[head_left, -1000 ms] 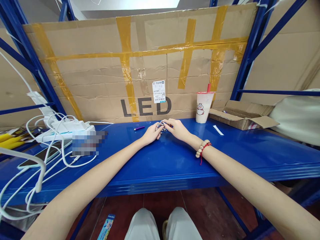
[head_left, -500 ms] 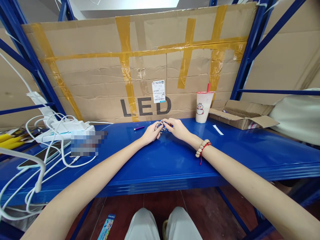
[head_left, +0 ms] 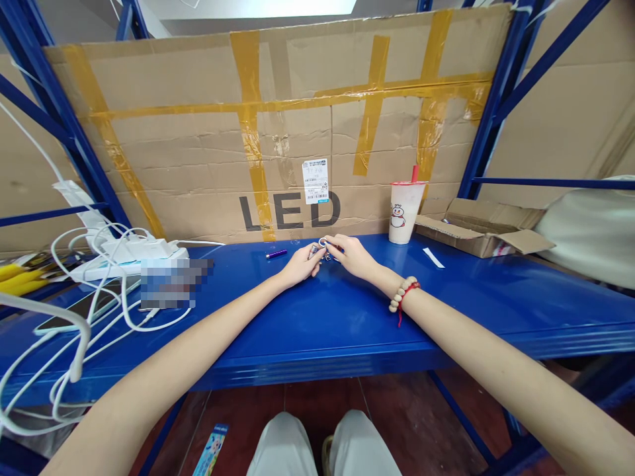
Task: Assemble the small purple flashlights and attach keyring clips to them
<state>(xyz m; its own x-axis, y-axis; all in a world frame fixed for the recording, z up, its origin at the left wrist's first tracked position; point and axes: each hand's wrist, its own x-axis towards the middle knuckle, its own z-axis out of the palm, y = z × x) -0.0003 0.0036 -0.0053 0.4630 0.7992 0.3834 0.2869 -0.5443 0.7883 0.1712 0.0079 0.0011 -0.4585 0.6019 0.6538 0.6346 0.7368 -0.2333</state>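
Over the blue tabletop [head_left: 317, 311], my left hand [head_left: 299, 264] and my right hand [head_left: 353, 255] meet at a small silvery key ring [head_left: 323, 242]. The left fingers are closed on its left side, around a shiny piece that they partly cover. Thumb and fingers of the right hand pinch the ring from the right. Small metal parts [head_left: 328, 257] hang below it between the hands; their exact shape is too small to make out. Left of my left hand lies a short purple metal stick [head_left: 276, 254], like a slim penlight.
A milky drink cup with a red straw [head_left: 404, 213], a white paper strip [head_left: 433, 258] and an open cardboard box [head_left: 477, 228] stand or lie to the right. Tangled white cables [head_left: 102, 291], a power strip [head_left: 143, 248] and a phone [head_left: 74, 307] crowd the left. Taped cardboard [head_left: 198, 158] walls the back.
Almost nothing differs. Both hands keep their grip on the key ring, with only a slight shift of the fingers and of the small metal parts below it.
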